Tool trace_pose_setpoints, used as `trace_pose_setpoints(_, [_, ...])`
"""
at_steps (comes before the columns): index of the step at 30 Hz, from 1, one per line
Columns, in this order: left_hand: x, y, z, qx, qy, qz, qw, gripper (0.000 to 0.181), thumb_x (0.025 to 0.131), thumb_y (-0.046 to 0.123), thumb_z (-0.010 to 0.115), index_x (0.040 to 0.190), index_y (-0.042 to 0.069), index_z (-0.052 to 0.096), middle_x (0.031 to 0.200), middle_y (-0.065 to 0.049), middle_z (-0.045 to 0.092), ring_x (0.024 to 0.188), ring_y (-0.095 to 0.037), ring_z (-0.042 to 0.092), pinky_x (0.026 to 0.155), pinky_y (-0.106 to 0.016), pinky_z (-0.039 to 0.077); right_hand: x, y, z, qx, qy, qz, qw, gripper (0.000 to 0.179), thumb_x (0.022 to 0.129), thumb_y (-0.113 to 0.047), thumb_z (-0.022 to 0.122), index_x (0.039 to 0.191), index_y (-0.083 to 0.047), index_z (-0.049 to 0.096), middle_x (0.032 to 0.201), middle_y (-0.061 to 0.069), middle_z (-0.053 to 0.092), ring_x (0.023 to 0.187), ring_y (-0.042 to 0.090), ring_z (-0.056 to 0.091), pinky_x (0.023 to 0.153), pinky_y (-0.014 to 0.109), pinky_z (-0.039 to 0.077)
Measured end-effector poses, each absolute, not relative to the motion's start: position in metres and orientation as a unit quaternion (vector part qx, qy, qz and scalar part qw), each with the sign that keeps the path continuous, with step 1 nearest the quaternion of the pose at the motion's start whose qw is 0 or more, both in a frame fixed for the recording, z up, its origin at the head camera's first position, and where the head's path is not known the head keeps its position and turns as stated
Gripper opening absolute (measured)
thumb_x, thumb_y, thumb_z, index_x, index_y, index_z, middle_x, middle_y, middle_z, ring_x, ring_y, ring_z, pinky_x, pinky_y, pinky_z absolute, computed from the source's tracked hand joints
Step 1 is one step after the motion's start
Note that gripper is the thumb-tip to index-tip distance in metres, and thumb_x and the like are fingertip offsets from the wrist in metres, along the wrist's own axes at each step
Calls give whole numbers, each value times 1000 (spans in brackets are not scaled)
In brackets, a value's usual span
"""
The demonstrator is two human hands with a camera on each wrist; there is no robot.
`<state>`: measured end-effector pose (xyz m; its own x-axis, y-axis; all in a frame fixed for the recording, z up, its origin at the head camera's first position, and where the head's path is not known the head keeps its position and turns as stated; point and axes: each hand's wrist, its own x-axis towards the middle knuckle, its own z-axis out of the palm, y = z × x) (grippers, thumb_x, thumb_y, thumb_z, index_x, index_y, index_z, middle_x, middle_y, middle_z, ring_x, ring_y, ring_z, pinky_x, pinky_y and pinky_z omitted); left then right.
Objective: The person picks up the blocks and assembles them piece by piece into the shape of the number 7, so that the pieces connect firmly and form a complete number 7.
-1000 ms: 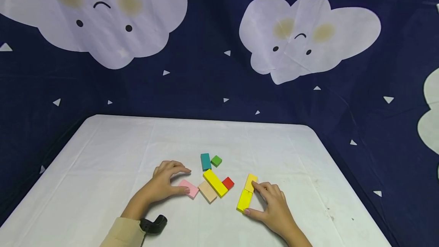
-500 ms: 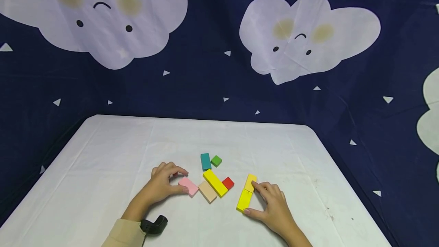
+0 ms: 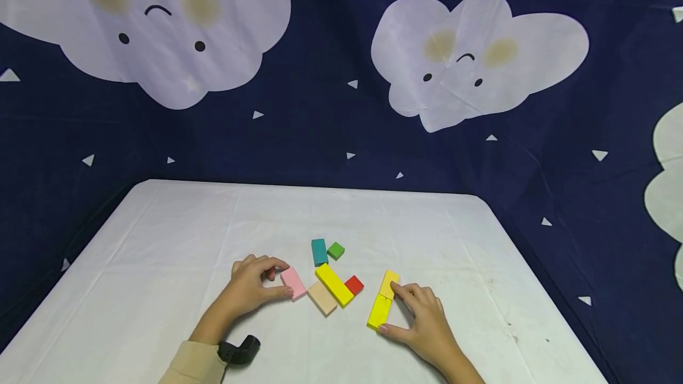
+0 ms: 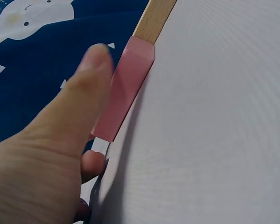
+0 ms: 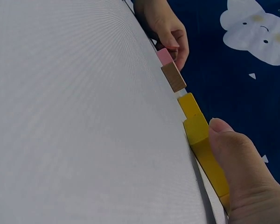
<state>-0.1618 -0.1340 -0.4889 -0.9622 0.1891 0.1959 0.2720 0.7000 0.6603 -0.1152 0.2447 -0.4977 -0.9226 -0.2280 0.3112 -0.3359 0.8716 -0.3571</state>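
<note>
My left hand (image 3: 249, 286) has its thumb and index finger at two corners of a pink block (image 3: 293, 284), pinching it flat on the table; the left wrist view shows the thumb over the pink block (image 4: 129, 88). Just right of it lies a beige wooden block (image 3: 322, 298), beside a long yellow block (image 3: 334, 285). With its thumb at the near end and a fingertip on the far piece, my right hand (image 3: 427, 322) holds two short yellow blocks, the far one (image 3: 389, 284) and the near one (image 3: 379, 311), lying end to end.
A small red block (image 3: 354, 285) lies against the long yellow one. Behind it are a teal block (image 3: 319, 252) and a green cube (image 3: 336, 250). They all lie on a white-covered table (image 3: 213, 224), with a dark blue cloud-patterned curtain (image 3: 320, 135) behind.
My left index finger has closed in on the pink block, and that block has turned clockwise. The right hand and the two short yellow blocks have stayed put.
</note>
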Motion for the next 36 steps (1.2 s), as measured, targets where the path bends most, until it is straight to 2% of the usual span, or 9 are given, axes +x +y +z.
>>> trace_pose_setpoints(6, [-161, -133, -490, -133, -924, -353, 60, 60, 55, 51, 93, 107, 30, 71, 76, 16, 50, 75, -9, 37, 80, -35, 22, -115, 245, -497, 146, -960, 204, 124, 88, 66, -74, 75, 136, -22, 61, 114, -14, 58, 102, 5, 44, 89, 38, 37])
trace_pose_setpoints(17, [-159, -131, -488, -129, -932, -332, 66, 64, 52, 56, 92, 107, 31, 69, 76, 15, 51, 75, -10, 37, 80, -36, 22, -115, 245, -497, 151, -958, 206, 134, 86, 66, -71, 76, 135, -21, 62, 114, -12, 59, 103, 7, 45, 89, 38, 36])
trace_pose_setpoints(23, [-158, -128, -489, -124, -939, -314, 62, 63, 55, 58, 90, 108, 33, 67, 76, 16, 48, 76, -10, 36, 79, -35, 22, -115, 245, -498, 152, -958, 205, 131, 86, 66, -70, 77, 135, -22, 61, 115, -13, 59, 104, 6, 45, 90, 38, 36])
trace_pose_setpoints(30, [-157, -127, -488, -123, -938, -318, 60, 59, 61, 46, 90, 113, 30, 67, 75, 15, 47, 76, -10, 37, 79, -37, 23, -114, 245, -497, 149, -959, 207, 125, 86, 67, -71, 76, 135, -21, 62, 115, -12, 59, 104, 7, 46, 90, 39, 36])
trace_pose_setpoints(36, [-156, -127, -488, -124, -938, -319, 63, 60, 62, 45, 90, 115, 28, 68, 76, 15, 48, 77, -9, 37, 80, -36, 23, -115, 246, -497, 144, -959, 213, 115, 87, 68, -73, 74, 136, -21, 61, 115, -12, 59, 104, 7, 45, 91, 40, 36])
